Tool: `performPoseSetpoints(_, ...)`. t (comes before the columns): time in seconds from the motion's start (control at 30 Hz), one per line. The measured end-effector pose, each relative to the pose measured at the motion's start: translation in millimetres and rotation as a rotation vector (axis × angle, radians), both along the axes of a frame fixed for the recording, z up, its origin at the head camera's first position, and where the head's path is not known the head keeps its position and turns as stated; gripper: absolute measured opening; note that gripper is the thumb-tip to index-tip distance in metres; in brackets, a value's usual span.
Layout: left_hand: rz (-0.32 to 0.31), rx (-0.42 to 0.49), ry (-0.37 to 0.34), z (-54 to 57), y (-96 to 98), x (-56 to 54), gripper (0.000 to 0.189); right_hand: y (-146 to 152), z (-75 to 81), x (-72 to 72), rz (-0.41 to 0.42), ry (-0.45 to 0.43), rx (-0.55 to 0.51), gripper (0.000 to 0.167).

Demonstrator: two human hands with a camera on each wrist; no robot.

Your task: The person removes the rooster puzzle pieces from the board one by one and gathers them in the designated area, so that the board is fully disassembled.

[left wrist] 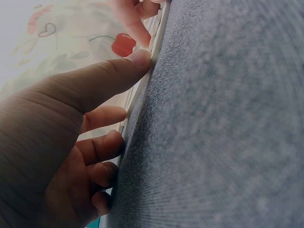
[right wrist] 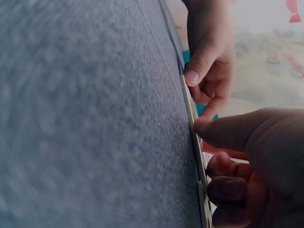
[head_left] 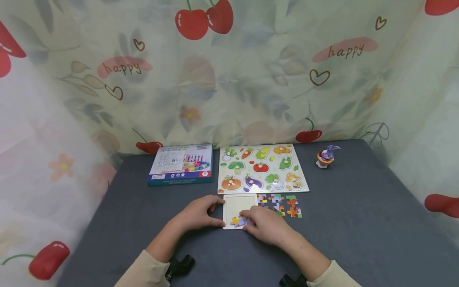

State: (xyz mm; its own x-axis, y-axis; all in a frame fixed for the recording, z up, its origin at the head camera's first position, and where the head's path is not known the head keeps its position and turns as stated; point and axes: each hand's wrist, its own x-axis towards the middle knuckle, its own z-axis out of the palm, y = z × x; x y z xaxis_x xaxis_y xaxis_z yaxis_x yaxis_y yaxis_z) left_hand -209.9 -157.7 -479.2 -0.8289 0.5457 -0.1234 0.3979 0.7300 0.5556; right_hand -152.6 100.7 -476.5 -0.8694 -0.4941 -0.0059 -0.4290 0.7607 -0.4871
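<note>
A small cream puzzle tray (head_left: 234,205) lies on the dark cloth, with yellow and purple jigsaw pieces (head_left: 235,221) along its near side. My left hand (head_left: 196,214) touches the tray's left edge, forefinger near the far corner and thumb at the near corner. In the left wrist view its thumb (left wrist: 109,76) is extended and the other fingers bend loosely. My right hand (head_left: 269,225) reaches over the near right part of the tray. Its forefinger and thumb pinch a purple piece (head_left: 247,221), partly hidden by the hand. The right thumb (right wrist: 223,128) lies at the tray's rim.
Loose jigsaw pieces (head_left: 292,205) lie right of the tray, some hidden behind the right hand. A vegetable peg board (head_left: 263,193) stands directly behind the tray. A flat box (head_left: 181,165) lies back left, and a purple rabbit figurine (head_left: 327,156) stands back right.
</note>
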Motion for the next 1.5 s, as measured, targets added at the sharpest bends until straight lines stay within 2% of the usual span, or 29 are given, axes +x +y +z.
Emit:
performPoseSetpoints(0.3,0.000,0.002,0.000,-1.8,0.8,-1.3,0.065,-1.3,-4.1,-0.7,-0.033,0.024,-0.038,0.026)
performPoseSetpoints(0.6,-0.003,0.001,-0.001,-2.7,-0.5,-2.1,0.065,-2.6,-2.3,1.0,-0.024,0.008,0.004,0.027)
performPoseSetpoints(0.87,0.005,0.001,-0.002,-2.2,0.4,-1.0,0.066,10.5,18.9,5.7,-0.046,0.069,0.017,0.026)
performPoseSetpoints(1.23,0.005,0.000,-0.009,-0.9,1.4,-0.4,0.067,42.7,51.8,4.0,-0.096,-0.019,-0.010,0.028)
performPoseSetpoints(1.5,0.008,-0.014,-0.008,-1.7,1.0,0.0,0.068,65.9,63.8,1.4,-0.129,-0.076,0.001,0.027)
